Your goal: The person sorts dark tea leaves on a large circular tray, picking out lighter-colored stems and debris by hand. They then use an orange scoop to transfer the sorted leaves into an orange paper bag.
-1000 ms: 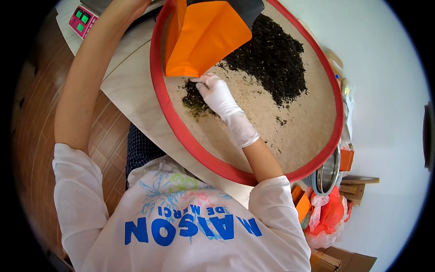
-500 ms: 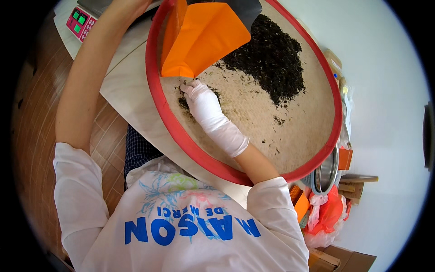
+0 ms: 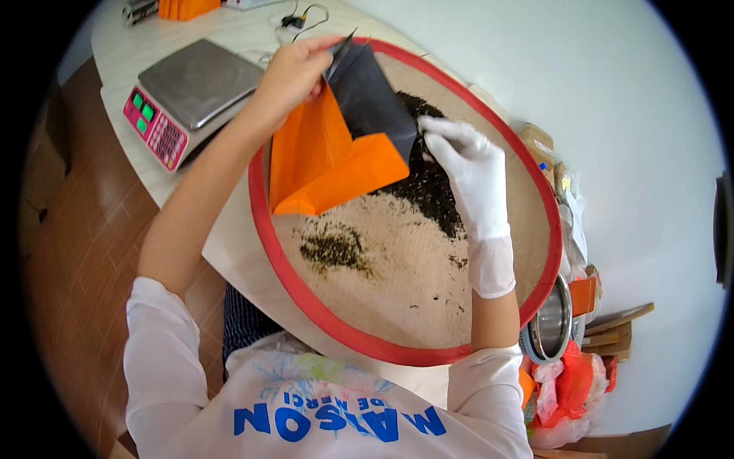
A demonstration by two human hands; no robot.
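My bare left hand (image 3: 294, 73) pinches the top edge of an orange and black paper bag (image 3: 313, 157), holding it tilted above the left part of a round, red-rimmed woven tray (image 3: 375, 350). In the tray, beyond my gloved right hand (image 3: 462, 153) and partly hidden by it and the bag, lies a large heap of dark dried leaves (image 3: 432, 191), like loose tea. The right hand's thumb and fingers are drawn together just beside the bag's black side; what is between them is hidden. A smaller patch of greenish-black leaf bits (image 3: 332, 249) lies below the bag.
Left of the tray stands a pink-fronted digital scale (image 3: 195, 84) with a metal plate. Orange boxes (image 3: 187, 8) and a black cable (image 3: 294, 21) are at the back of the table. Metal bowls (image 3: 550, 321), red plastic bags (image 3: 562, 390) and cardboard lie at the right by the wall.
My right hand has moved from the small patch of leaf bits up and right to the large heap. The view has shifted, bringing the left hand, the whole scale and the table's back into sight.
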